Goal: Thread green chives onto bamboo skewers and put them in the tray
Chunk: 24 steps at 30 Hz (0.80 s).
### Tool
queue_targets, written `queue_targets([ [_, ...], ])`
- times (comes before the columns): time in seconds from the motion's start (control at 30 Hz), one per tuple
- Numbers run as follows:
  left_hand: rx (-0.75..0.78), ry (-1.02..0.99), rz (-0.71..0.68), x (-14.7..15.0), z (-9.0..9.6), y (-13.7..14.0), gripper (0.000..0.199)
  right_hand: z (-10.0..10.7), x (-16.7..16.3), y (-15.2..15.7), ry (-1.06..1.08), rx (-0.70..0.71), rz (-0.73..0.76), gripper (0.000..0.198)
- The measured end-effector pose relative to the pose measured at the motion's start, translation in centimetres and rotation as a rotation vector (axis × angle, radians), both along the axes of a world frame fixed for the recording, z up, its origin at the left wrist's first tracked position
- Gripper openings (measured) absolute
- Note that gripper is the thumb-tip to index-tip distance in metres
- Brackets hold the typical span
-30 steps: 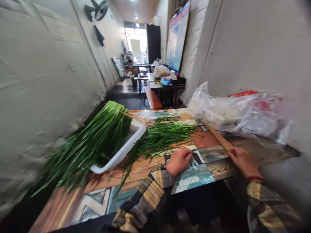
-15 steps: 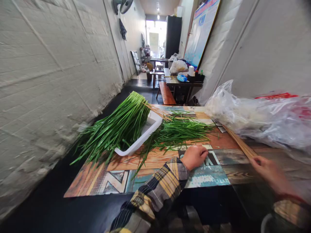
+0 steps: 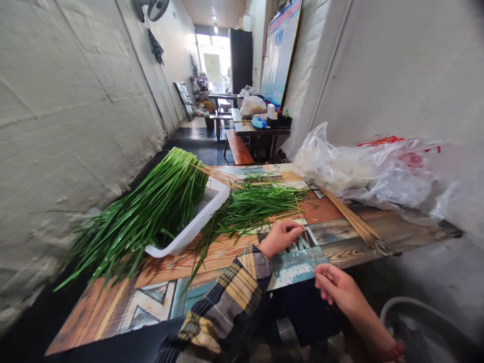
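My left hand (image 3: 283, 237) is over the near part of the table, fingers pinched on a thin bamboo skewer (image 3: 298, 206) that points away from me. Lower right, by the table's front edge, my right hand (image 3: 338, 287) has its fingers curled together, in line with the skewer's near end; the grip is hard to make out. Just beyond my left hand lies a loose pile of garlic chives (image 3: 260, 204). A thick bunch of chives (image 3: 151, 201) rests across a white plastic tray (image 3: 189, 237) at left. More bamboo skewers (image 3: 350, 217) lie in a bundle at right.
Clear plastic bags (image 3: 363, 164) bulge along the table's right side. Some skewers (image 3: 219, 175) stick out beside the big bunch. A grey bucket (image 3: 412, 307) stands below at right. Walls flank both sides; a bench (image 3: 239, 147) and another table (image 3: 260, 126) stand beyond.
My right hand has left the skewer bundle and come left, nearer my left hand. A thin skewer now shows at my left fingertips. The view has swung right.
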<state>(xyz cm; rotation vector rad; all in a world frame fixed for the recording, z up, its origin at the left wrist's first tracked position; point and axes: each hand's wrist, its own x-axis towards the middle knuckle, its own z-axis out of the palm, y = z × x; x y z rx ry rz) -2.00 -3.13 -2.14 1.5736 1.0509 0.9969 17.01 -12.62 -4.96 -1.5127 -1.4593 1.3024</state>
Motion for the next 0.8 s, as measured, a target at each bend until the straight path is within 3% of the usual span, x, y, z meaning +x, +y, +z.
queue_targets([
  [0.1,-0.127,-0.101,-0.010,-0.2,0.4,-0.1,0.029,0.2,-1.1,-0.1,0.052,-0.057,0.065,0.036],
  [0.3,-0.221,-0.170,-0.053,-0.2,1.1,-0.3,0.031,-0.4,-0.8,-1.0,-0.009,-0.044,0.169,0.025],
  [0.57,-0.254,-0.186,-0.059,-0.3,1.1,-0.2,0.031,0.9,-0.6,-0.6,0.007,-0.031,0.294,0.024],
  [0.8,-0.259,-0.216,-0.063,-0.4,0.8,-0.1,0.033,0.7,-0.4,-1.2,0.094,-0.062,0.272,0.031],
])
